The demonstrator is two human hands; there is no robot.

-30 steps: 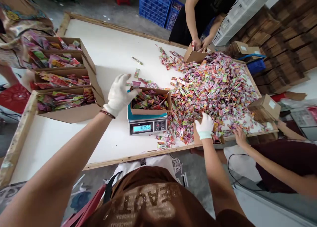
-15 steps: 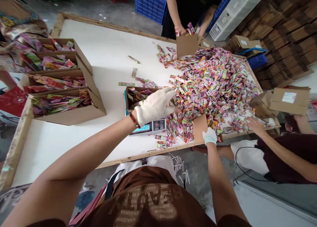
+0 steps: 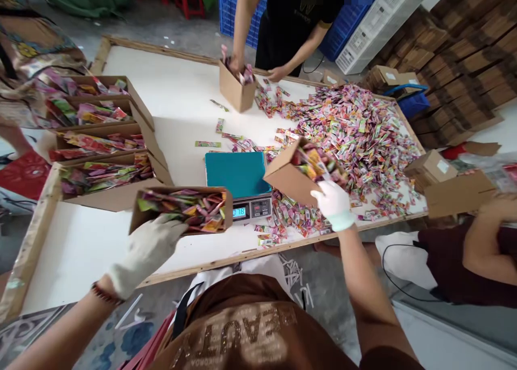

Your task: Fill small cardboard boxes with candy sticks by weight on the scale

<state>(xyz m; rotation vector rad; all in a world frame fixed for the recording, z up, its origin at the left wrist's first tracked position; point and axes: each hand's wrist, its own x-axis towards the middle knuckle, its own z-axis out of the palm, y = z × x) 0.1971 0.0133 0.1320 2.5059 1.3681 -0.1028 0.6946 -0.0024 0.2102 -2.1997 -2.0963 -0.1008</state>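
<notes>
My left hand (image 3: 142, 251), in a white glove, grips the near side of a filled cardboard box (image 3: 183, 209) of bright sachets and holds it in the air left of the scale (image 3: 239, 184). The scale's teal pan is bare. My right hand (image 3: 332, 203), also gloved, holds a second cardboard box (image 3: 291, 176) tilted over the scale's right edge, sachets showing in its open end. A big heap of sachets (image 3: 355, 130) covers the table's right half.
Several filled boxes (image 3: 100, 168) stand in a row at the left of the white table (image 3: 177, 100). A person in black across the table holds another box (image 3: 235, 90). A second person's arm (image 3: 480, 235) is at the right, by cardboard boxes (image 3: 432, 168).
My left hand has lifted the filled box off the scale and carried it left toward me. My right hand has raised a box of sachets from the heap. The person opposite shifted left.
</notes>
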